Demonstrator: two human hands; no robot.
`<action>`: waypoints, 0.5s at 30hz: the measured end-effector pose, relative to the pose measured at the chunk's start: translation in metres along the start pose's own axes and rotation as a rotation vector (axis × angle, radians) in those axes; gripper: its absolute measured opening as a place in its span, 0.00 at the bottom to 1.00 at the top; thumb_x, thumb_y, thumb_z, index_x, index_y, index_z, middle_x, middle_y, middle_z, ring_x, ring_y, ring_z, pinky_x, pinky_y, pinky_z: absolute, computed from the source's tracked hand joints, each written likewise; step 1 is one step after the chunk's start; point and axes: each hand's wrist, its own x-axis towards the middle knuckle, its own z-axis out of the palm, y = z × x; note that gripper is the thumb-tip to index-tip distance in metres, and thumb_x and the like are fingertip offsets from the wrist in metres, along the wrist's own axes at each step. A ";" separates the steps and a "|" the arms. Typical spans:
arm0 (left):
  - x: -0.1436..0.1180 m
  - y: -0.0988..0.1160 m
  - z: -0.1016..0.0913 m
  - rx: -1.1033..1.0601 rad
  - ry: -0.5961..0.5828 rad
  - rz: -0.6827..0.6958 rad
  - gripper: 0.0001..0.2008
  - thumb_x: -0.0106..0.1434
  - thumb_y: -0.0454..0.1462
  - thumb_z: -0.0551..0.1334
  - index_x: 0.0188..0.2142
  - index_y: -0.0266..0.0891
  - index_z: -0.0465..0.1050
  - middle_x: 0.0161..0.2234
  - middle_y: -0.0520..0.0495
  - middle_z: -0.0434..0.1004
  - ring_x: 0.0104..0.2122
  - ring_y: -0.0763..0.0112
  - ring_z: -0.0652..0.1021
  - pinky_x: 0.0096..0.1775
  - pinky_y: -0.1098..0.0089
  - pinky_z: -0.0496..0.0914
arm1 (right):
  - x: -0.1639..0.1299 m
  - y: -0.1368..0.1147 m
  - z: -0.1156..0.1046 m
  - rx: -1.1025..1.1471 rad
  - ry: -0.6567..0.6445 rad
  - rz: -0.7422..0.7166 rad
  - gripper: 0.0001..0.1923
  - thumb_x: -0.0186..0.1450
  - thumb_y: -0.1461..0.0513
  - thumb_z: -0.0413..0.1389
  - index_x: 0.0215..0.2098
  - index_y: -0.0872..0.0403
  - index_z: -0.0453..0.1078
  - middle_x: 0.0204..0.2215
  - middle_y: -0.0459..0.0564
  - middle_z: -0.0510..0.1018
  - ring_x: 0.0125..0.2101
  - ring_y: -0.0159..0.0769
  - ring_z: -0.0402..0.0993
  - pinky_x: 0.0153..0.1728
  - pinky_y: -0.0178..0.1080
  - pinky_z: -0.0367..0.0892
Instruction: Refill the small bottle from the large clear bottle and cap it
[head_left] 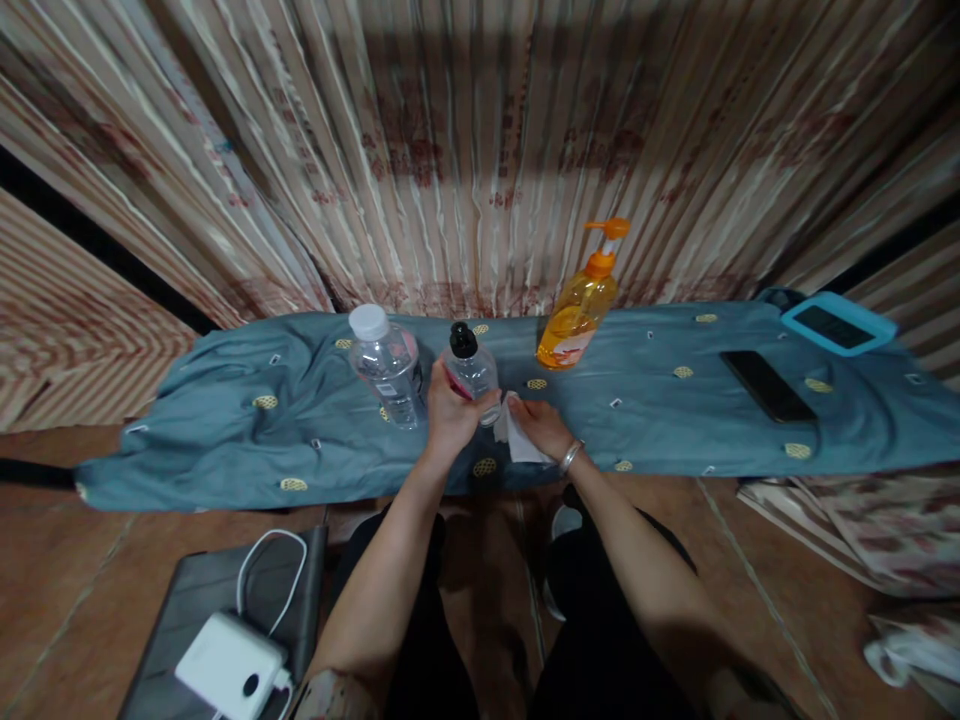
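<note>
My left hand is closed around a small clear bottle with a black cap, which stands near the middle of the cloth-covered surface. A pink strip shows on the bottle beside my fingers. Just to the right, my right hand pinches a white tissue against or close to the bottle's lower side; whether it touches cannot be made out. Left of my left hand stands a larger clear plastic bottle with a white cap. Behind my right hand is an orange pump bottle partly filled with amber liquid.
A blue-green cloth with yellow motifs covers the long narrow surface. To the right lie a black phone and a blue-framed digital clock. Patterned curtains hang behind. A white power bank with a cable rests lower left.
</note>
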 end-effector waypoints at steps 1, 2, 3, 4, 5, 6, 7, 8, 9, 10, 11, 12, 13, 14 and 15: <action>-0.001 0.000 0.002 -0.002 -0.008 -0.007 0.30 0.39 0.36 0.74 0.43 0.39 0.65 0.42 0.48 0.75 0.44 0.62 0.76 0.47 0.62 0.69 | 0.000 0.001 -0.006 -0.055 0.009 -0.003 0.16 0.67 0.54 0.54 0.50 0.54 0.68 0.48 0.51 0.74 0.44 0.37 0.73 0.44 0.45 0.71; -0.002 0.000 0.004 -0.008 -0.019 -0.016 0.31 0.39 0.36 0.74 0.43 0.39 0.65 0.42 0.47 0.75 0.44 0.62 0.76 0.47 0.61 0.69 | 0.000 0.002 -0.013 -0.106 0.014 -0.005 0.16 0.67 0.54 0.54 0.50 0.54 0.68 0.47 0.51 0.74 0.44 0.37 0.73 0.44 0.45 0.71; -0.004 0.000 0.006 -0.017 -0.032 -0.025 0.31 0.39 0.35 0.74 0.44 0.39 0.65 0.42 0.47 0.75 0.44 0.62 0.76 0.47 0.61 0.69 | 0.000 0.003 -0.018 -0.153 0.016 -0.008 0.16 0.67 0.54 0.54 0.50 0.54 0.68 0.47 0.51 0.74 0.43 0.36 0.74 0.44 0.45 0.72; -0.005 0.001 0.008 -0.023 -0.045 -0.034 0.32 0.39 0.35 0.74 0.44 0.39 0.65 0.42 0.47 0.75 0.44 0.62 0.76 0.48 0.61 0.69 | 0.000 0.004 -0.024 -0.197 0.014 -0.010 0.16 0.67 0.54 0.54 0.50 0.54 0.68 0.47 0.51 0.74 0.43 0.36 0.74 0.44 0.45 0.72; -0.006 0.001 0.010 -0.025 -0.055 -0.041 0.33 0.39 0.35 0.74 0.45 0.39 0.65 0.42 0.47 0.75 0.44 0.61 0.76 0.48 0.60 0.69 | -0.001 0.006 -0.029 -0.238 0.009 -0.012 0.16 0.67 0.54 0.54 0.50 0.54 0.68 0.47 0.51 0.74 0.43 0.36 0.74 0.44 0.45 0.72; -0.007 0.001 0.012 -0.020 -0.062 -0.045 0.34 0.38 0.35 0.74 0.46 0.39 0.65 0.42 0.47 0.75 0.45 0.61 0.76 0.48 0.60 0.69 | -0.001 0.008 -0.034 -0.276 0.002 -0.012 0.16 0.68 0.54 0.54 0.50 0.54 0.68 0.47 0.51 0.74 0.43 0.36 0.74 0.44 0.45 0.72; -0.007 0.000 0.014 -0.012 -0.066 -0.047 0.34 0.38 0.35 0.74 0.46 0.39 0.65 0.42 0.47 0.75 0.45 0.61 0.76 0.48 0.59 0.69 | -0.002 0.010 -0.039 -0.312 -0.005 -0.010 0.16 0.68 0.54 0.53 0.50 0.54 0.68 0.47 0.51 0.74 0.43 0.36 0.73 0.44 0.45 0.72; -0.008 -0.001 0.015 -0.007 -0.069 -0.047 0.35 0.38 0.35 0.74 0.47 0.39 0.65 0.42 0.47 0.75 0.45 0.61 0.76 0.49 0.59 0.69 | -0.003 0.012 -0.044 -0.345 -0.012 -0.005 0.16 0.68 0.54 0.53 0.49 0.54 0.68 0.48 0.51 0.74 0.44 0.36 0.73 0.44 0.44 0.71; -0.009 -0.002 0.016 -0.005 -0.071 -0.047 0.35 0.38 0.35 0.74 0.47 0.39 0.65 0.42 0.47 0.75 0.45 0.61 0.76 0.49 0.59 0.69 | -0.004 0.014 -0.049 -0.376 -0.020 0.001 0.15 0.68 0.54 0.53 0.49 0.53 0.68 0.48 0.51 0.74 0.44 0.36 0.73 0.44 0.44 0.71; -0.009 -0.003 0.017 -0.009 -0.073 -0.046 0.35 0.38 0.35 0.74 0.47 0.39 0.65 0.42 0.47 0.75 0.45 0.61 0.76 0.49 0.59 0.69 | -0.005 0.016 -0.054 -0.404 -0.028 0.006 0.15 0.68 0.54 0.53 0.49 0.53 0.68 0.47 0.51 0.74 0.43 0.36 0.73 0.44 0.44 0.71; -0.009 -0.003 0.018 -0.013 -0.074 -0.046 0.36 0.38 0.35 0.74 0.48 0.39 0.65 0.42 0.47 0.75 0.45 0.61 0.76 0.49 0.58 0.69 | -0.006 0.017 -0.058 -0.428 -0.038 0.011 0.15 0.68 0.54 0.53 0.49 0.53 0.69 0.47 0.51 0.74 0.43 0.36 0.74 0.44 0.44 0.72; -0.010 -0.004 0.019 -0.014 -0.071 -0.045 0.36 0.38 0.35 0.74 0.48 0.40 0.66 0.42 0.47 0.76 0.45 0.61 0.76 0.49 0.58 0.69 | -0.008 0.019 -0.061 -0.450 -0.048 0.012 0.15 0.68 0.54 0.53 0.49 0.54 0.69 0.47 0.51 0.74 0.43 0.36 0.74 0.44 0.44 0.72; -0.010 -0.005 0.019 -0.011 -0.068 -0.044 0.36 0.38 0.35 0.75 0.47 0.40 0.66 0.42 0.47 0.76 0.45 0.60 0.76 0.50 0.58 0.68 | -0.009 0.019 -0.064 -0.469 -0.060 0.010 0.16 0.68 0.54 0.53 0.49 0.54 0.69 0.47 0.51 0.74 0.43 0.36 0.74 0.43 0.44 0.72; -0.011 -0.005 0.020 -0.006 -0.065 -0.042 0.35 0.38 0.35 0.75 0.47 0.40 0.66 0.42 0.47 0.76 0.45 0.60 0.76 0.50 0.58 0.68 | -0.011 0.020 -0.065 -0.485 -0.073 0.007 0.16 0.68 0.54 0.53 0.48 0.54 0.69 0.46 0.50 0.75 0.42 0.36 0.74 0.43 0.44 0.72; -0.011 -0.005 0.020 -0.002 -0.060 -0.038 0.35 0.38 0.35 0.75 0.47 0.40 0.66 0.42 0.47 0.76 0.46 0.60 0.76 0.50 0.58 0.68 | -0.012 0.020 -0.066 -0.499 -0.088 -0.001 0.16 0.68 0.54 0.53 0.48 0.55 0.69 0.46 0.50 0.75 0.42 0.36 0.74 0.43 0.44 0.72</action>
